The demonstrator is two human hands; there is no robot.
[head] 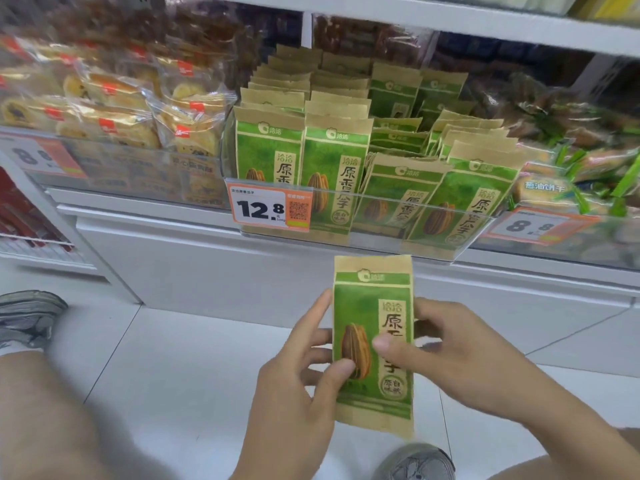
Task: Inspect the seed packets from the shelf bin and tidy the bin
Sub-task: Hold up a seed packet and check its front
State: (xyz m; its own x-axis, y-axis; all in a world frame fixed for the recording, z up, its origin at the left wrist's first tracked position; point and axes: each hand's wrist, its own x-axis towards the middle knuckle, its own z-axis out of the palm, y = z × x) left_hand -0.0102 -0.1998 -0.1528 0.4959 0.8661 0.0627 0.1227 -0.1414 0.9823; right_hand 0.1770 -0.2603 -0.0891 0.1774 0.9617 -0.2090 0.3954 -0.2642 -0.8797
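White floor tiles (194,358) run up to a white shop shelf unit (214,251), and on its lower shelf stands a clear plastic shelf bin (433,206) filled with upright green-and-tan paper seed packets (332,174). Those toward the bin's left side stand in straight rows, while those toward its right lean and lie unevenly. An orange-and-white price tag (268,209) reading 12.8 hangs on the bin's front wall at its left corner. Left of the bin sit clear bags of yellow pastries (114,105); right of it lie green-wrapped biscuit packs (568,174).

Below the bin's front wall, out over the floor, one green-and-tan seed packet with a printed sunflower seed (374,344) is held upright, its printed face toward the camera. The left hand (298,372) grips the packet's left edge, thumb pressed on the front near the seed picture and fingers curled behind. The right hand (446,358) grips the right edge, thumb laid across the front at mid-height and fingers wrapped round the back. A grey shoe (27,317) rests on the floor far left of the bin, another grey shoe (415,462) below the held packet.
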